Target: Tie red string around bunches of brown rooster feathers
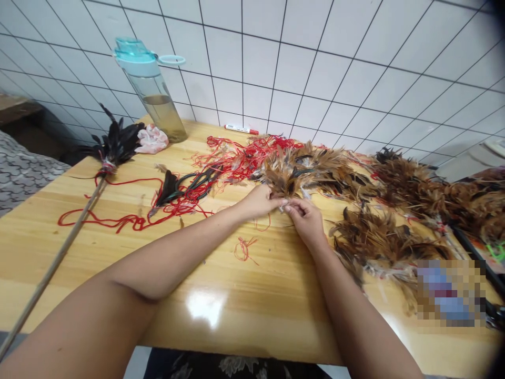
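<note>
My left hand [261, 202] and my right hand [305, 221] meet at the middle of the table. Both have closed fingers on the base of a bunch of brown feathers [286, 181], whose tips fan away from me. Whitish quill ends show between my thumbs. Behind and left of my hands lies a tangle of red string [244, 158]. Close by my right forearm rests another pile of brown feathers [389, 237]. A small knot of red thread [245, 249] sits on the wood in front of my hands.
A stick with black feathers [115, 142] tied at its top leans across the left side. At the back stand a water bottle [163, 108], a crumpled pink-white wrapper [152, 139] and a red marker [241, 129]. More feathers [418, 184] fill the right. A tiled wall closes the back.
</note>
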